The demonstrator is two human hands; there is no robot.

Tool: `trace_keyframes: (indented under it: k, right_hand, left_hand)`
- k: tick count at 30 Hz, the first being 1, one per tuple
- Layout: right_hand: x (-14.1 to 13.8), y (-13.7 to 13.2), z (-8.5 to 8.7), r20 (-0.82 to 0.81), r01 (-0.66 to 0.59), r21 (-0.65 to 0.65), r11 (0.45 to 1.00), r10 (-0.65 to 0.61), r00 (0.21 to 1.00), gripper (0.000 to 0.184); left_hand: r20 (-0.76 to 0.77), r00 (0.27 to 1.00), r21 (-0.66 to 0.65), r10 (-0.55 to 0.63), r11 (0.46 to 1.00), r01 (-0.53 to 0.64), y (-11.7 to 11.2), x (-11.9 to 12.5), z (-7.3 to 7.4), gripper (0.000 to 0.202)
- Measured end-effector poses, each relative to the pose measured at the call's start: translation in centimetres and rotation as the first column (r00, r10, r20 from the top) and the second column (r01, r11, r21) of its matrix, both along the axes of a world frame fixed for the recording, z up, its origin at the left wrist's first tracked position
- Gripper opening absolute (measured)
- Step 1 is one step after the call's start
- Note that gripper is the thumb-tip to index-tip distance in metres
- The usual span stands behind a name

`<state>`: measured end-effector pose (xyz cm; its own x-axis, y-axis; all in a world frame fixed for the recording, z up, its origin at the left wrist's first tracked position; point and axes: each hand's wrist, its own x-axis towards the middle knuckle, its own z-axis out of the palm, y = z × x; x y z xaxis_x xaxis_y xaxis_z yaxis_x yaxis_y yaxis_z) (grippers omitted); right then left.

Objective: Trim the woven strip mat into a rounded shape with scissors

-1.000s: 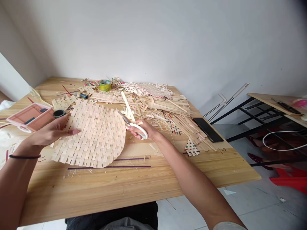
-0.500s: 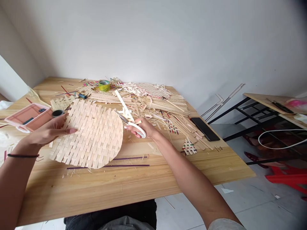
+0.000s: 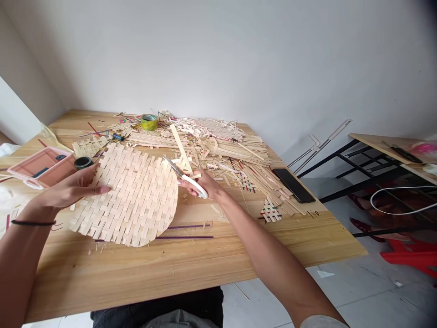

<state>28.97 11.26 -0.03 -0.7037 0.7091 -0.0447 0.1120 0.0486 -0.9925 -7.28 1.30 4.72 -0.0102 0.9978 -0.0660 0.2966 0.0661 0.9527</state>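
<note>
Fingers [image 3: 180, 183] of our right hand [image 3: 205, 184] clenched round white-handled scissors [image 3: 191, 182], blades at woven mat [image 3: 136, 196] edge; our left hand [image 3: 73, 189] released, flat on mat, mid-counter [image 3: 136, 273].

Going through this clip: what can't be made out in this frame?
1. Head view: whether the left hand grips the woven mat or only presses on it. The mat hides the hand's underside.
2. Head view: part of the scissors handles, covered by the right hand.
3. Head view: what the dark items in the pink tray are, too small.
4. Head view: the tape roll label, too small.
</note>
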Motion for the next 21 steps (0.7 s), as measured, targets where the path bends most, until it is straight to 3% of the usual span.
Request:
trace_keyframes:
  k: [3,13,21]
  right_hand:
    - [0.0,-0.1,0.2,0.004,0.001,0.0,1.0,-0.001,1.0,0.049]
    - [0.0,-0.1,-0.2,0.115,0.071,0.108,0.992,-0.083,0.99,0.049]
    - [-0.4,-0.8,1.2,0.12,0.093,0.128,0.987,-0.109,0.987,0.053]
  left_hand:
    - [-0.018,0.997,-0.111,-0.073,0.991,0.07,-0.2,-0.1,0.0,0.063]
    - [-0.022,0.999,-0.058,-0.042,0.997,0.041,-0.3,0.7,0.0,0.07]
    - [0.015,1.0,-0.043,-0.006,0.999,0.007,0.5,0.3,-0.8,0.066]
